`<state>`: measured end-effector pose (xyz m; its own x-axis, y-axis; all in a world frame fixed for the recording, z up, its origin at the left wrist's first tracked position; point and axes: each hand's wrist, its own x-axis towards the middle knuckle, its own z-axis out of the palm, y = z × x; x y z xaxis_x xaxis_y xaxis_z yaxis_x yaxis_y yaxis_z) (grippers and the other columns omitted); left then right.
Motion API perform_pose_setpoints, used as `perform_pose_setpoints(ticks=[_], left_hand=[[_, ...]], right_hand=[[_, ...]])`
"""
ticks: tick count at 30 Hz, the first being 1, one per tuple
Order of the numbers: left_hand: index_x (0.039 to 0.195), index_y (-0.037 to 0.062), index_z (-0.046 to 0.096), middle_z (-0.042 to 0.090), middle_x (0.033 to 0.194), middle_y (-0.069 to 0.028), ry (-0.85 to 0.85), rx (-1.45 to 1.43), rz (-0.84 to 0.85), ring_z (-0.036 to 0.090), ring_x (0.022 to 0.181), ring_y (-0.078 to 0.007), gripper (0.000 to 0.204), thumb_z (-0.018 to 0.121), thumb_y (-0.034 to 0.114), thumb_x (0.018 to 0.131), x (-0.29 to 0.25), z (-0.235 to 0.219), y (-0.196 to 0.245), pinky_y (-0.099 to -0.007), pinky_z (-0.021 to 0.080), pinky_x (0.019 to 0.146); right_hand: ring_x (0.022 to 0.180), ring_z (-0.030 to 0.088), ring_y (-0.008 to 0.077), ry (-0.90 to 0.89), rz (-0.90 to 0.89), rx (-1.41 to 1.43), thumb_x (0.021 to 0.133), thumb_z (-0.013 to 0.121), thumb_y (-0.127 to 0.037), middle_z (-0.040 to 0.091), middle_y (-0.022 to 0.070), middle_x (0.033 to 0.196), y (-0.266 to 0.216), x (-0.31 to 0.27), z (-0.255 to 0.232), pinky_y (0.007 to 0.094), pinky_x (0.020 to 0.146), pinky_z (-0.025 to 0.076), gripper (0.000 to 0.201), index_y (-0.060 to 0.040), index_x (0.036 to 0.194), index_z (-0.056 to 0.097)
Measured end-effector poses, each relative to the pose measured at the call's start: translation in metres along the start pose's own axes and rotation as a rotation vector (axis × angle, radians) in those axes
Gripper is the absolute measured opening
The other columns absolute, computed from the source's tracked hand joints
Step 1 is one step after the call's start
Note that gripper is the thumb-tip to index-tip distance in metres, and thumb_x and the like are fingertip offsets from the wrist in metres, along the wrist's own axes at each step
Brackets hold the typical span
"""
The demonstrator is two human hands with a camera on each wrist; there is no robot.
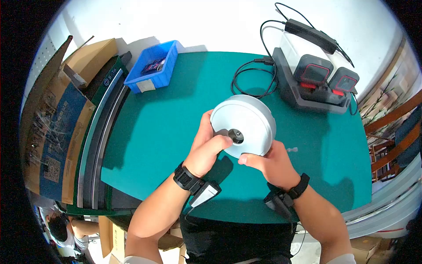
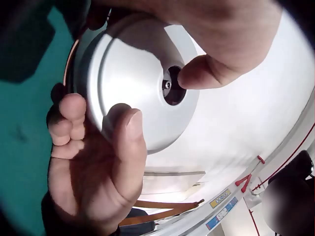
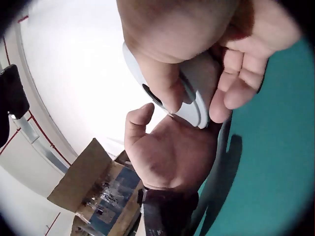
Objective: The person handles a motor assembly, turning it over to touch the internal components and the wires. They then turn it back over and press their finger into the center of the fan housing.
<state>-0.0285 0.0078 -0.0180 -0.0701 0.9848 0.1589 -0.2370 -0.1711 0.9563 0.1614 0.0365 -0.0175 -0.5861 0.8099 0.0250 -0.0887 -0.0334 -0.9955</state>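
Observation:
A round, silver-grey housing is held tilted over the green tabletop, its smooth face toward me. A dark central hole shows a small metal fitting inside. My left hand grips the housing from the left, with its thumb bent over the face and the tip at the edge of the hole. From the lower right my right hand holds the rim, thumb on the face and fingers around the side. The right hand's fingers reach behind the housing, whose far side is hidden.
A blue bin with small items stands at the back left, beside a cardboard box. At the back right are a dark stand with two white-and-black units and a coiled black cable. A small clear piece lies on the green tabletop.

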Motion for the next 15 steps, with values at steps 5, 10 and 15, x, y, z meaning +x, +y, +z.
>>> perform_pose_setpoints(ticks=[5, 10, 15], left_hand=[[0.134, -0.0012, 0.034, 0.051, 0.121, -0.0111, 0.045, -0.014, 0.009, 0.051, 0.109, -0.0180, 0.060, 0.059, 0.008, 0.080, 0.000, 0.005, 0.000, -0.0337, 0.043, 0.096], [0.132, -0.0013, 0.037, 0.054, 0.115, -0.0096, 0.095, 0.025, -0.041, 0.054, 0.103, -0.0164, 0.056, 0.061, 0.010, 0.083, 0.000, 0.006, 0.000, -0.0315, 0.045, 0.092], [0.133, -0.0011, 0.036, 0.054, 0.120, -0.0109, 0.107, 0.022, 0.031, 0.055, 0.108, -0.0187, 0.057, 0.062, 0.010, 0.083, -0.001, 0.009, -0.004, -0.0327, 0.045, 0.092]], right_hand=[[0.099, 0.060, 0.0129, 0.016, -0.019, -0.010, 0.078, 0.077, -0.012, 0.066, 0.0066, 0.109, 0.007, -0.001, 0.001, 0.0299, 0.086, 0.047, 0.043, 0.0012, 0.117, 0.061], [0.101, 0.060, 0.0130, 0.024, -0.012, -0.018, 0.079, 0.077, -0.011, 0.066, 0.0070, 0.110, 0.008, 0.000, 0.004, 0.0303, 0.087, 0.047, 0.044, 0.0019, 0.118, 0.060], [0.096, 0.062, 0.0119, 0.041, -0.059, -0.055, 0.079, 0.076, -0.011, 0.068, 0.0076, 0.105, 0.011, -0.001, 0.004, 0.0289, 0.082, 0.049, 0.038, 0.0021, 0.112, 0.062]])
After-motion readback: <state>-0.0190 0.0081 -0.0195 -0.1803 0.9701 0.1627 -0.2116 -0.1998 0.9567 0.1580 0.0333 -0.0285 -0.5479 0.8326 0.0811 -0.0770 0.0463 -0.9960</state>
